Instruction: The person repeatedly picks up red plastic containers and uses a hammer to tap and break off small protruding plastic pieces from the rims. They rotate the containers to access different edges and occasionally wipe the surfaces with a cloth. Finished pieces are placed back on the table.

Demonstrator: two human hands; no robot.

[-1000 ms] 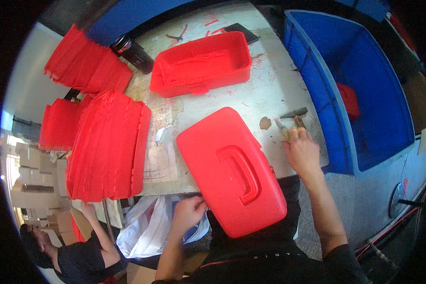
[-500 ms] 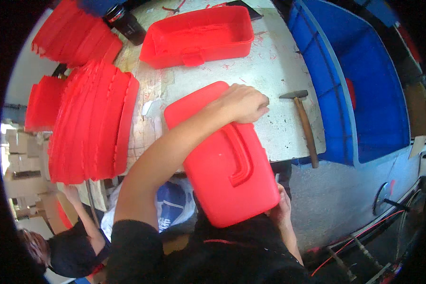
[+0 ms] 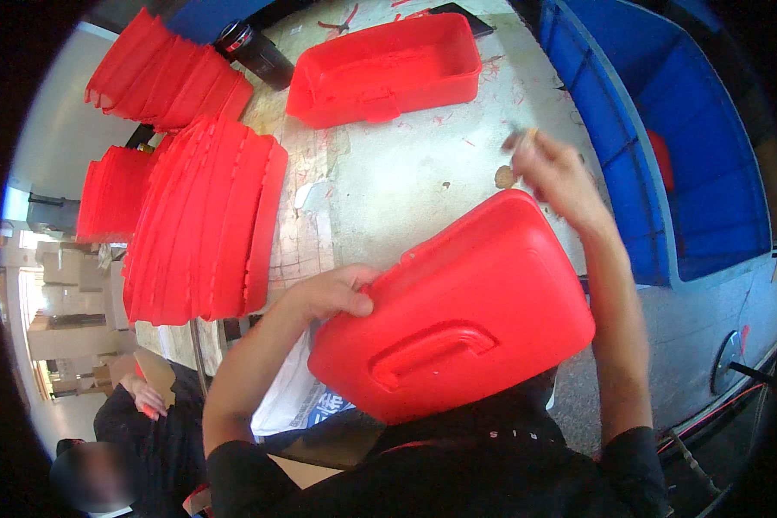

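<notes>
Left grip (image 3: 332,293) is grasping the red case (image 3: 457,319) in the head view, its thumb over the far long edge near the left end. From that grip the case lies to the right and toward the body, at the near edge of the bench (image 3: 397,173), handle (image 3: 432,350) side facing up and tilted. Its long axis runs from near left to far right, the handle roughly along it. Right grip (image 3: 554,173) stands apart from the case, just beyond its far right corner; it is blurred, fingers bent, and I cannot tell whether it clasps the small slim thing at the fingertips. So the left is the nearer, being in contact.

Counted: one case with one handle; one open red tray (image 3: 384,73) on the bench; three stacks of red shells (image 3: 203,224) at the left, their pieces too tightly nested to count; one black cylinder (image 3: 257,53); one flat black thing (image 3: 459,17); one brown patch (image 3: 504,177); one blue bin (image 3: 626,121) at the right, one red thing (image 3: 659,160) visible inside; one co-worker (image 3: 151,423) at lower left.
</notes>
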